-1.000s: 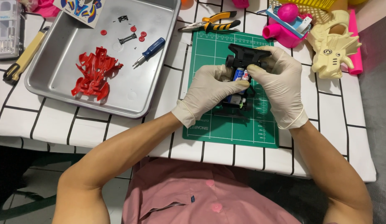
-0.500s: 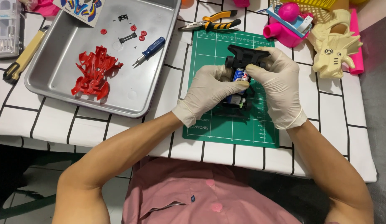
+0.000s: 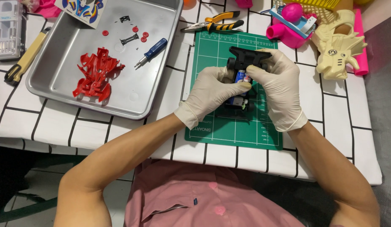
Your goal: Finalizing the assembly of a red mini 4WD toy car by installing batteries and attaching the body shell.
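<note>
Nothing moved | both hands (image 3: 246,90) still grip black toy car chassis (image 3: 244,63) | green cutting mat (image 3: 229,126), grid-lined white table (image 3: 330,126)

Both gloved hands are wrapped around a small black toy car chassis (image 3: 247,56) over the green cutting mat (image 3: 229,126). Left hand (image 3: 212,94) grips it from the side, right hand (image 3: 277,84) pinches from above, a blue battery (image 3: 241,76) showing between the fingers. Off to the left there's a metal tray (image 3: 162,90) with a red car body shell (image 3: 96,75), a blue screwdriver (image 3: 151,51) and some tiny red bits. Pliers (image 3: 214,23) lie just above the mat, cream dragon toy (image 3: 338,46) to the right
</note>
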